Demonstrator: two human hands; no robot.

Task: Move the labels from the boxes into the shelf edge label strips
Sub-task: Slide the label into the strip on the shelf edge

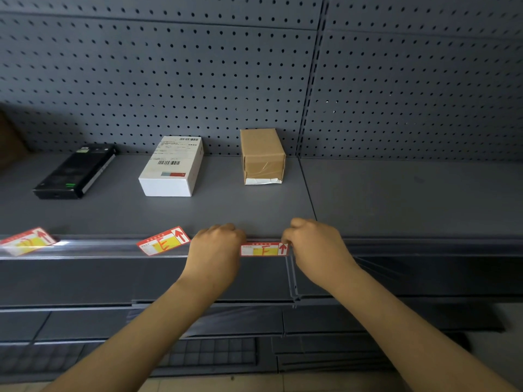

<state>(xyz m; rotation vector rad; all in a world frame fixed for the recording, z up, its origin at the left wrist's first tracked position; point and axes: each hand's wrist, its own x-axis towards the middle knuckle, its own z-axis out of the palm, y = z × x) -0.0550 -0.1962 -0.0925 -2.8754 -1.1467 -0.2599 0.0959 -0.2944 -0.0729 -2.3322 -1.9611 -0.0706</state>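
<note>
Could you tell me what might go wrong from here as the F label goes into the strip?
1. Both hands, left hand and right hand, pinch the F label by its ends, so it could buckle rather than seat flat.
2. The E label sits tilted, seemingly only partly in the label strip; a nudge from the left hand might dislodge it.

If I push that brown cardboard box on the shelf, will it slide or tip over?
The brown box stands taller than it is wide, so a push near its top would probably tip it; a low push should slide it. The shelf looks smooth, which favours sliding. Its tape looks wrinkled and the bottom edge torn, so it may give a little under a squeeze.
</note>
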